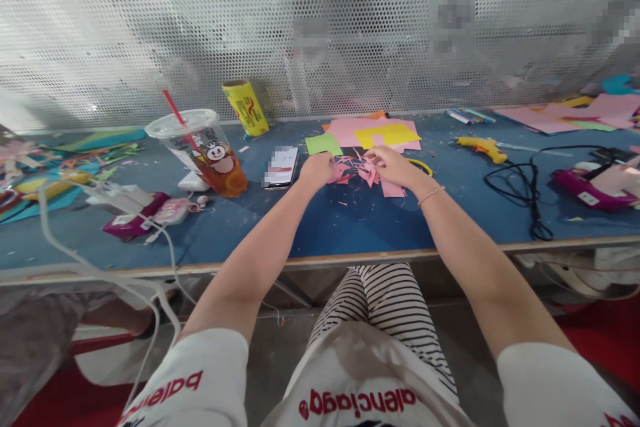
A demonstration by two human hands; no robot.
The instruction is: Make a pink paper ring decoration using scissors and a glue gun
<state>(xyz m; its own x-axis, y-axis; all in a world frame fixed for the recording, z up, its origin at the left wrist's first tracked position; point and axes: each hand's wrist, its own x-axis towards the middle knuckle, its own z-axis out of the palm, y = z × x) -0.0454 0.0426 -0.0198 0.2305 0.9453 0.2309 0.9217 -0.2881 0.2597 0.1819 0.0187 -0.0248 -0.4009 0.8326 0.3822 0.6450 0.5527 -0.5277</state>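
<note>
Pink paper scraps (356,165), cut in thin strips and small pieces, lie in a loose heap on the blue table. At the heap's left edge is my left hand (318,170), its fingers curled and closed against the scraps. My right hand (391,165) is on the heap's right side, its fingers bent over pink paper pieces. What exactly the fingertips pinch is too small to make out. Just behind both hands lie pink sheets (345,130), a yellow sheet (390,136) and a green piece of paper (323,144).
A phone (282,168) and a cup of iced drink (220,163) stand left of my hands, with a yellow roll (246,109) behind. Rightward lie a yellow glue gun (483,147), black cable (534,197) and purple power strip (590,192). Another power strip (135,217) is far left.
</note>
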